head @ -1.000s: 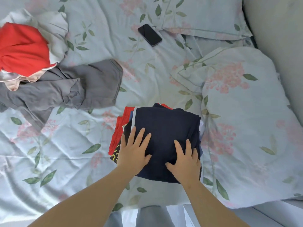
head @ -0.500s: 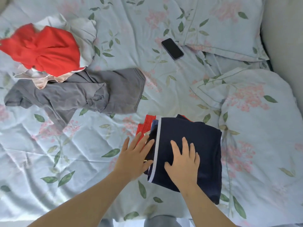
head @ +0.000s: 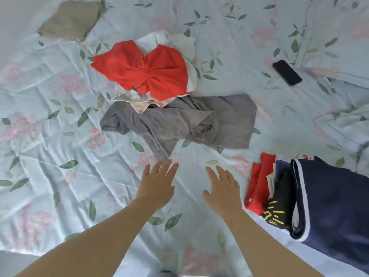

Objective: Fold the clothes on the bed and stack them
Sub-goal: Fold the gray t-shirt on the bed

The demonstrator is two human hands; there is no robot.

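Note:
A crumpled grey garment lies in the middle of the bed. Behind it a red garment sits on crumpled white clothing. At the right stands a stack of folded clothes with a navy garment on top, above a black piece with yellow marks and a red piece. My left hand and my right hand hover with fingers spread over the bare sheet, just short of the grey garment. Neither hand holds anything.
A black phone lies on the floral sheet at the back right. A folded tan cloth sits at the back left. Pillows rise along the right side.
Both hands have left the navy garment on the stack and moved left toward the grey garment. The view has swung left, so the stack now sits at the right edge.

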